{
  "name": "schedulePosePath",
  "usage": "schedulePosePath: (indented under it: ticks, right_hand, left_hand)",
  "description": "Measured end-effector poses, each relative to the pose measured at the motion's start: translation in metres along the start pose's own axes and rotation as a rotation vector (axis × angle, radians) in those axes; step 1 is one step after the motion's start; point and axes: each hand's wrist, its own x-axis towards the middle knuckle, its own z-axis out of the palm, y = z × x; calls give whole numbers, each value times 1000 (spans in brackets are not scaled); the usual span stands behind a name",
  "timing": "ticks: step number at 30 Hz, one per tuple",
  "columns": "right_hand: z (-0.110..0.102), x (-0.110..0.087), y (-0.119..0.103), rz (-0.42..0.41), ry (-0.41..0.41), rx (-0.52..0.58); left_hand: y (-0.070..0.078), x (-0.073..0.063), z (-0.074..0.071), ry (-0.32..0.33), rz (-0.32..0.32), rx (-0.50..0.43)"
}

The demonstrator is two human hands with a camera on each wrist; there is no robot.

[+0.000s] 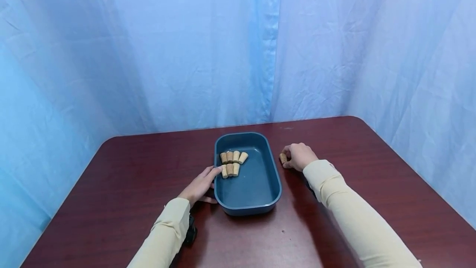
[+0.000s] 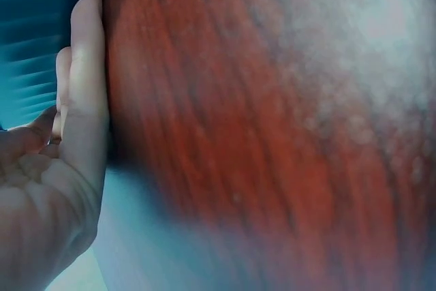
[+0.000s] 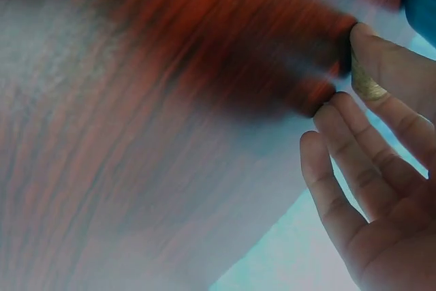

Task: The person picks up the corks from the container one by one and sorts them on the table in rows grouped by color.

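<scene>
A blue-grey rectangular tray (image 1: 256,209) holds tapered cork stoppers (image 1: 229,157) in two short rows along its left side, several in the far row and three in the near one. My left hand (image 1: 200,186) rests against the tray's left wall, a fingertip over the rim by the near row. Its fingers (image 2: 87,52) look fairly straight in the left wrist view. To the right of the tray, my right hand (image 1: 300,156) pinches a single cork stopper (image 1: 283,159) between thumb and forefinger, at the tabletop. Fingers partly hide that cork (image 3: 368,85) in the right wrist view.
Everything stands on a dark red wood-grain table (image 1: 122,185) with rounded far corners. Pale blue curtains (image 1: 193,53) hang behind it and along both sides. The tray's raised rim lies between the two hands.
</scene>
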Motion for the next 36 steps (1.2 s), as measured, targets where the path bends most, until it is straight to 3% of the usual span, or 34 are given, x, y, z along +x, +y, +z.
schedulePosePath:
  ticks: [18,27,36]
  right_hand:
    - [3,-2,-9,63,-1,49]
    - [-3,0,-2,45,10,59]
    - [1,-4,4,48,-43,101]
  left_hand:
    - [-3,-5,-4,4,-13,21]
    - [2,-2,-2,-5,-15,20]
    - [2,0,0,-14,-24,22]
